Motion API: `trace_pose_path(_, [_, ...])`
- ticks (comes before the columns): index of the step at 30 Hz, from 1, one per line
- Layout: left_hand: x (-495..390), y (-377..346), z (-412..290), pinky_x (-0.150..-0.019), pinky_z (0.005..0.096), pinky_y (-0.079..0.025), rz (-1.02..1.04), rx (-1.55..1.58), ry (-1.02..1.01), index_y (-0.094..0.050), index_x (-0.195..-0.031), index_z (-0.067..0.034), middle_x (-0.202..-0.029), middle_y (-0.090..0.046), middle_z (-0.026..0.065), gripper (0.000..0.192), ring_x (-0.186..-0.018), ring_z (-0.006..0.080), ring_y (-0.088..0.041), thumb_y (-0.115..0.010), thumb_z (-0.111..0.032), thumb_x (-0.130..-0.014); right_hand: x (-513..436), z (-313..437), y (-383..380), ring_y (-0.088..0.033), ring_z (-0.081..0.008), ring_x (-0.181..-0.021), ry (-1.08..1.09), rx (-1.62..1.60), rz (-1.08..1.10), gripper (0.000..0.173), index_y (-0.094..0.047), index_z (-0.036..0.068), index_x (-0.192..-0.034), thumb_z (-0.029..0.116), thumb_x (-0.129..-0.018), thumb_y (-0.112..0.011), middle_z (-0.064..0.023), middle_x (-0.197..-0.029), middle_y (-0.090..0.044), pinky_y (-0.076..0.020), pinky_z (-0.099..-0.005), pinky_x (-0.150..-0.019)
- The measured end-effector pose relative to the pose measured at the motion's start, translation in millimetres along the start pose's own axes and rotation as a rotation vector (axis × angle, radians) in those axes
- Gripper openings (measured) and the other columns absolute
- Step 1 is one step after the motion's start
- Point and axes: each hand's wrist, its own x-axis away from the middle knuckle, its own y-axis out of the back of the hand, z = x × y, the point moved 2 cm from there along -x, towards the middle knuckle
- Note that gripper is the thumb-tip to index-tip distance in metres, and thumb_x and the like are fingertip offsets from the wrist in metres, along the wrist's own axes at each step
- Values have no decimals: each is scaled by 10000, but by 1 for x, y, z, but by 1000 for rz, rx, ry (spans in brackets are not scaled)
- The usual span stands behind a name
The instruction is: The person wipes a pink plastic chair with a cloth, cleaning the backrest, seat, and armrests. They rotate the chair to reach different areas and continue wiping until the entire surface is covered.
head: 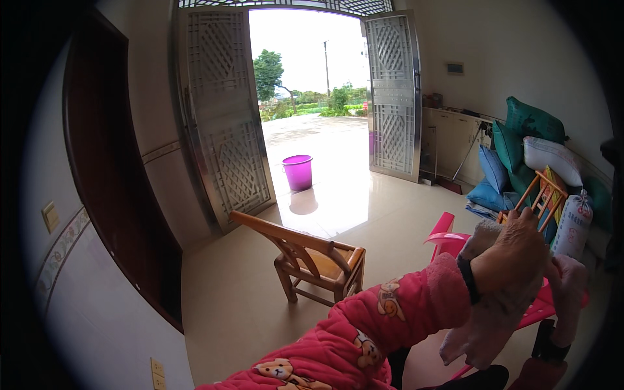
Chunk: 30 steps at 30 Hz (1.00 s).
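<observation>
My left hand (516, 248), below a red quilted sleeve with bear prints and a black wristband, reaches across to the right with bent fingers on a pale greyish-pink cloth (502, 307). The cloth hangs down beneath it over a pink plastic chair (451, 239). My right hand (568, 282), with a black band at the wrist, is raised at the lower right by the cloth's edge; its fingers are partly hidden and its hold is unclear. A wooden rack-like frame (553, 187) stands just beyond my left hand.
A wooden chair (312, 263) stands on the tiled floor in front of me. Filled sacks (534, 119) are piled at the right wall near a broom (448, 185). A purple bucket (298, 173) stands in the doorway between two open metal doors (224, 112).
</observation>
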Motion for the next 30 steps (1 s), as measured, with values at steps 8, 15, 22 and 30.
trace_pose_path(8, [6,17,-4,-538,360,-488,323,177,-39,-737,-791,-114,-701,-682,72,188,-660,230,-693,-629,-222,-900,4,-12,2,-588,-314,-616,-26,-102,51,642,-601,-43,-812,585,-935,-547,-195,-680,-573,-452,-411,-604])
trace_pose_path(15, [12,14,1,-605,429,-494,244,319,28,-684,-710,-53,-696,-646,130,368,-684,296,-665,-619,-348,-922,6,-19,2,-656,-324,-719,-20,-1,57,807,-644,-45,-940,746,-855,-511,-197,-778,-634,-493,-405,-673])
trace_pose_path(22, [26,15,15,-655,420,-522,269,373,31,-669,-760,-22,-763,-651,142,311,-725,304,-669,-674,-317,-858,10,-18,1,-680,-297,-771,-35,-75,44,1020,-657,-56,-973,914,-794,-397,-160,-803,-669,-517,-389,-730])
trace_pose_path(30, [85,10,77,-698,424,-527,82,308,166,-649,-957,-63,-832,-642,104,305,-766,303,-670,-768,-272,-768,11,-20,-6,-614,-221,-673,-36,-58,7,935,-644,-28,-849,871,-844,-388,-121,-709,-613,-463,-340,-641])
